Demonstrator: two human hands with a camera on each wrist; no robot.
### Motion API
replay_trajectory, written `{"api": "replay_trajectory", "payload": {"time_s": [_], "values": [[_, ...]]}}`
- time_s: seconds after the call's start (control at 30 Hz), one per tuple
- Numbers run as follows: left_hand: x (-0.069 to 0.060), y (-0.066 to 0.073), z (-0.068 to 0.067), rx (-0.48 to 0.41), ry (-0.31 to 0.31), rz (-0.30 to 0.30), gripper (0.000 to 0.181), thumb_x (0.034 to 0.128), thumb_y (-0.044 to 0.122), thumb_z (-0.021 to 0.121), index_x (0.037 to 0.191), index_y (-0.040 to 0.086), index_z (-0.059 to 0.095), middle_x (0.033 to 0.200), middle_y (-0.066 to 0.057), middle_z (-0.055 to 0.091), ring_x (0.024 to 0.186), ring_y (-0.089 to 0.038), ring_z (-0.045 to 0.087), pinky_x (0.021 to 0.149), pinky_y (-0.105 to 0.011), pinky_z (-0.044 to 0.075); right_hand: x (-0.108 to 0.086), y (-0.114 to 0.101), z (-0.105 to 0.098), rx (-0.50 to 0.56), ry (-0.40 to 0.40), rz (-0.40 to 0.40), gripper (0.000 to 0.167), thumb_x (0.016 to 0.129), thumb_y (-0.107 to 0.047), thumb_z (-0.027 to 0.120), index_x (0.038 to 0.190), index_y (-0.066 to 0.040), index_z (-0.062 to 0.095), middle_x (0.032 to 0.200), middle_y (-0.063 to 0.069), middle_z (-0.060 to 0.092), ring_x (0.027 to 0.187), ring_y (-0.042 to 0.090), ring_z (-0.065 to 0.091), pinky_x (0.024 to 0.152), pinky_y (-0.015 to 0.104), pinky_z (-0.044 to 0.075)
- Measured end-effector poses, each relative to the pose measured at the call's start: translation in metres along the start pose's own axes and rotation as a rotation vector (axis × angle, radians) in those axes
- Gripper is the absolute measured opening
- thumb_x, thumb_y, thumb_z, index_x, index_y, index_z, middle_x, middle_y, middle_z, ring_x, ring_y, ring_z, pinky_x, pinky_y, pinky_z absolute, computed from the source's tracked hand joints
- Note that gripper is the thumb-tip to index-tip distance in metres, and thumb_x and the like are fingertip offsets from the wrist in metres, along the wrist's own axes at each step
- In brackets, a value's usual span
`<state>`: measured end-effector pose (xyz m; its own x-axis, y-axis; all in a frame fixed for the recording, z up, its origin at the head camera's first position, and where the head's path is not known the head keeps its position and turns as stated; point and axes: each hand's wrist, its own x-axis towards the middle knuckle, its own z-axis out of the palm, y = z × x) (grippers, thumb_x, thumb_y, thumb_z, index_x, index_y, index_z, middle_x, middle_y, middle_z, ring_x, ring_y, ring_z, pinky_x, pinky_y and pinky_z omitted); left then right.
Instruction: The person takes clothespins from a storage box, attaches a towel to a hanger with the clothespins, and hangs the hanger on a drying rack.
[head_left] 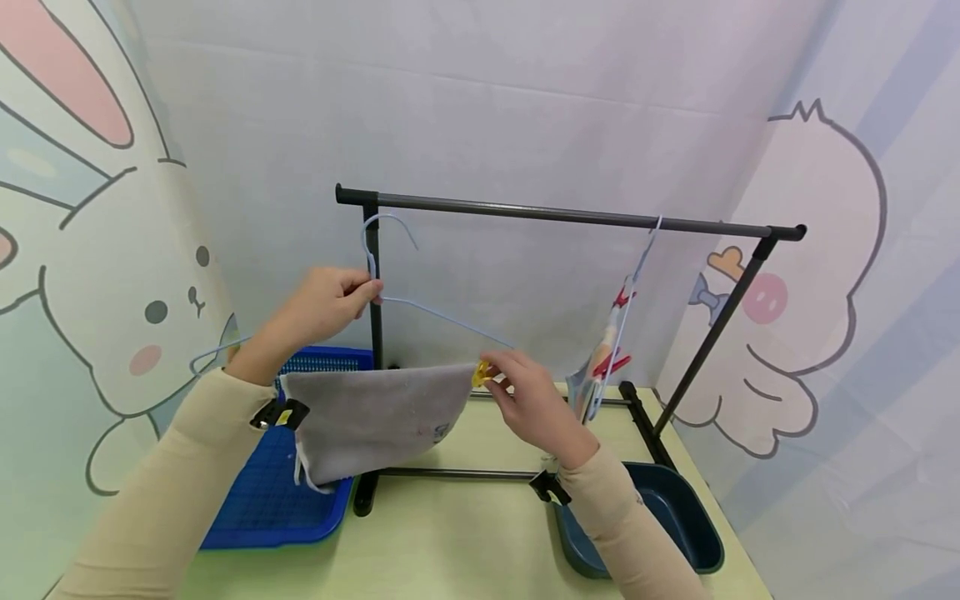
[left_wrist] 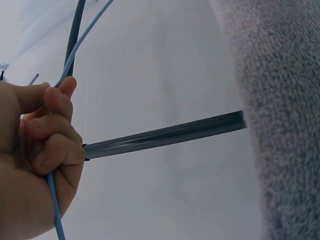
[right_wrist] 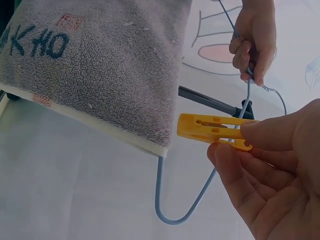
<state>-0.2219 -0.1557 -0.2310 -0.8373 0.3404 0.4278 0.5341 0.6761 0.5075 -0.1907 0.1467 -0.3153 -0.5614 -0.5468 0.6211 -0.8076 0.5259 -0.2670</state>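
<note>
My left hand (head_left: 322,307) grips a light blue wire hanger (head_left: 442,315) at the base of its hook, left of the rack's upright. A grey towel (head_left: 382,417) with dark lettering hangs over the hanger's lower bar. Between thumb and fingers, my right hand (head_left: 536,404) pinches a yellow clothespin (right_wrist: 215,131). In the right wrist view, the clothespin's tip is beside the towel's corner, close to the hanger's bent end. The left wrist view shows the fingers of my left hand (left_wrist: 50,130) curled round the blue wire, with the towel (left_wrist: 280,120) at right.
A black metal rack (head_left: 525,212) stands on the pale table (head_left: 450,542). From its right part hangs another hanger (head_left: 633,283) with a cloth held by red clothespins (head_left: 613,364). A blue basket (head_left: 262,533) is at left, a dark teal basin (head_left: 675,508) at right.
</note>
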Motion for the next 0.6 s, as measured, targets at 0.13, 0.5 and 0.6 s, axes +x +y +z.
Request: {"api": "replay_trajectory", "payload": {"time_s": [0.13,0.5,0.6], "values": [[-0.004,-0.004,0.004,-0.025,-0.019,-0.028,0.034,0.1012,0.030,0.046,0.083,0.007,0.063,0.062,-0.007,0.050,0.050,-0.020,0.037,0.051,-0.032,0.032,-0.002,0.002,0.008,-0.004,0.012,0.015,0.033,0.085,0.005,0.066,0.117,0.000,0.059,0.101,0.008,0.062,0.089,0.015,0.062,0.069,0.020,0.051],[-0.016,-0.010,0.009,-0.052,-0.032,-0.046,0.033,0.1010,0.030,0.046,0.081,0.009,0.062,0.059,-0.003,0.046,0.047,-0.018,0.035,0.048,-0.030,0.031,-0.007,0.006,0.020,-0.013,0.089,0.039,0.031,0.085,0.003,0.067,0.115,-0.002,0.062,0.100,0.007,0.065,0.088,0.016,0.064,0.070,0.023,0.052],[-0.018,-0.012,0.011,-0.053,-0.034,-0.057,0.033,0.1012,0.030,0.046,0.080,0.008,0.061,0.059,-0.003,0.046,0.049,-0.018,0.036,0.049,-0.030,0.032,-0.006,0.007,0.021,-0.026,0.098,0.031,0.030,0.085,0.004,0.067,0.114,-0.002,0.063,0.099,0.008,0.065,0.088,0.016,0.064,0.070,0.024,0.052]]}}
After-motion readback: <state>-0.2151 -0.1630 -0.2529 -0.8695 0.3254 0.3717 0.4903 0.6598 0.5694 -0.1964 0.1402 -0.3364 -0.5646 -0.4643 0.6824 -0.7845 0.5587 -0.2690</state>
